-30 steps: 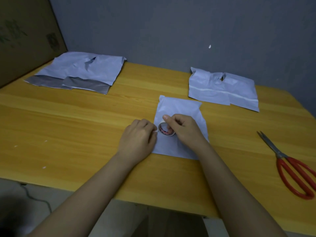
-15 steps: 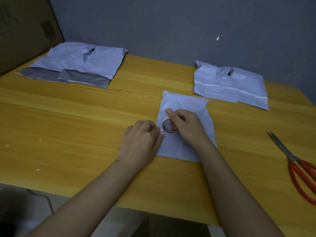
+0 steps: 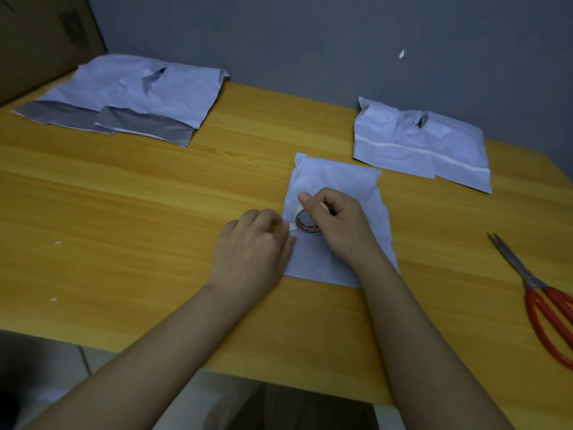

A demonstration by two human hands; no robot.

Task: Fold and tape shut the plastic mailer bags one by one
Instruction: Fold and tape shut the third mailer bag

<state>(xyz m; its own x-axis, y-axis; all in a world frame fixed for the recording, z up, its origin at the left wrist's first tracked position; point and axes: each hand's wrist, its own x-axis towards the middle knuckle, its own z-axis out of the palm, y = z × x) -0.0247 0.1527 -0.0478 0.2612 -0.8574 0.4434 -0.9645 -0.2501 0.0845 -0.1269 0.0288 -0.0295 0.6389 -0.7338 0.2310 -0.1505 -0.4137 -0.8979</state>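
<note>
On the counter [image 3: 155, 212], mid-front, folded mailer [image 3: 338, 187] is lying under both hands. Right hand [image 3: 338, 225] is gripping tape roll [image 3: 305, 224]; left hand [image 3: 251, 246] fingers are pinching its loose end. Sealing looks unfinished; two piles [image 3: 133, 94] [image 3: 418, 144] are waiting behind.

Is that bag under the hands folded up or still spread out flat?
Folded. The bag under the hands is narrower than the spread bags at the far left, and no grey flap shows.
</note>
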